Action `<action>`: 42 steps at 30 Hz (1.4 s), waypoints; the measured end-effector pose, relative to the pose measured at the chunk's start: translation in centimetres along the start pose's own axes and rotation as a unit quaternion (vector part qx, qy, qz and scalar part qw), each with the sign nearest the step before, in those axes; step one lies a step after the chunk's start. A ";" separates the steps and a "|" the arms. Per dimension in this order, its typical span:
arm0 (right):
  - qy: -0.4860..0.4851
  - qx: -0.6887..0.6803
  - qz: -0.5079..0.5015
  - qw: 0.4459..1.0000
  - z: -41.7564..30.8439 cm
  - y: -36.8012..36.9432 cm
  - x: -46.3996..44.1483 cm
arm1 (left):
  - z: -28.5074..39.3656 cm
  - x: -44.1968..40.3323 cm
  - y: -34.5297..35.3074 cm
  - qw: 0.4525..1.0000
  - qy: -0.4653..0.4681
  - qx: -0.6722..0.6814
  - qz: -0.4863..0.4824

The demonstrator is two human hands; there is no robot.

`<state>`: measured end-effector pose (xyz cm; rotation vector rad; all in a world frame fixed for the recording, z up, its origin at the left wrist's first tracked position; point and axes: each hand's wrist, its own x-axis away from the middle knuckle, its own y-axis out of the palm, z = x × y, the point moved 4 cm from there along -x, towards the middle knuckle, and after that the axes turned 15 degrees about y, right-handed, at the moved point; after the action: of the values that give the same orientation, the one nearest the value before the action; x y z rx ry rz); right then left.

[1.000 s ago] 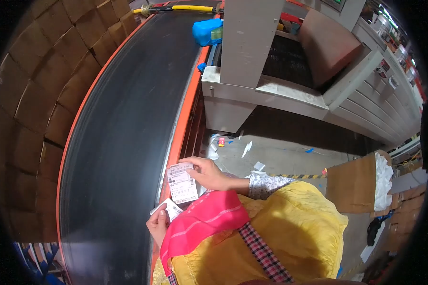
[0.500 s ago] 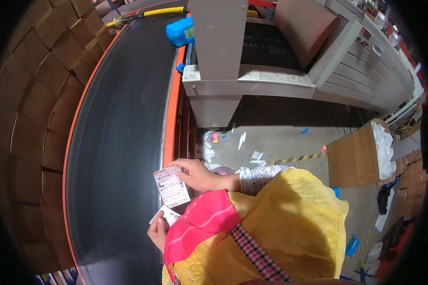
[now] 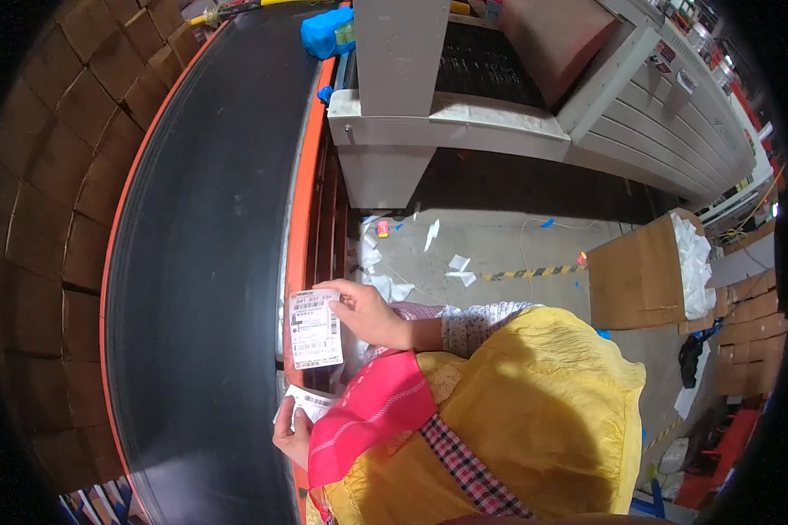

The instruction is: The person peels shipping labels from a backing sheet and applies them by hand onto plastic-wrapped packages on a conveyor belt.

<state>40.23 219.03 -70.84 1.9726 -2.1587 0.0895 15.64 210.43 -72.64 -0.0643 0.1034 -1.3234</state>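
Note:
My right hand (image 3: 372, 313), coming from a floral cuff, is closed on a white printed shipping label (image 3: 315, 332) with barcodes, its thumb on the label's upper right. Below it, my left hand (image 3: 294, 430) pinches another white label (image 3: 308, 402), partly covered by the fingers. Pink fabric (image 3: 372, 411) hides the left wrist and forearm. Both labels are held over the orange edge (image 3: 299, 227) of a black conveyor belt (image 3: 201, 262).
Stacked cardboard boxes (image 3: 35, 227) line the belt's far side. A blue-wrapped parcel (image 3: 326, 33) lies near a grey machine post (image 3: 397, 61). Paper scraps (image 3: 460, 269) litter the floor. An open carton (image 3: 635, 278) with white plastic stands at right.
The view has shifted, with the belt and machine sitting higher and further left. The right-hand label now appears more upright and faces the camera. Both hands keep hold of their labels.

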 end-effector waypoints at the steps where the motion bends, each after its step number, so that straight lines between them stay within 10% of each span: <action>1: 0.010 -0.004 0.000 1.000 0.1 -0.1 0.8 | -0.1 0.5 -0.3 1.000 -0.002 -0.008 -0.002; 21: -0.047 0.018 0.079 0.996 1.2 -9.4 10.7 | -3.6 5.3 1.0 0.997 0.016 0.022 -0.068; 31: -0.093 -0.078 0.248 0.961 1.4 -21.5 24.0 | 0.1 8.9 9.7 0.944 0.296 -0.109 -0.100; 42: -0.055 -0.109 0.379 0.917 5.5 -27.0 31.7 | 3.9 18.2 18.7 0.921 0.164 -0.044 -0.349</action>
<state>63.83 184.31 -72.56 0.9534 -2.7361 -0.1422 38.52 197.30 -71.43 0.0536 0.4585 -2.0388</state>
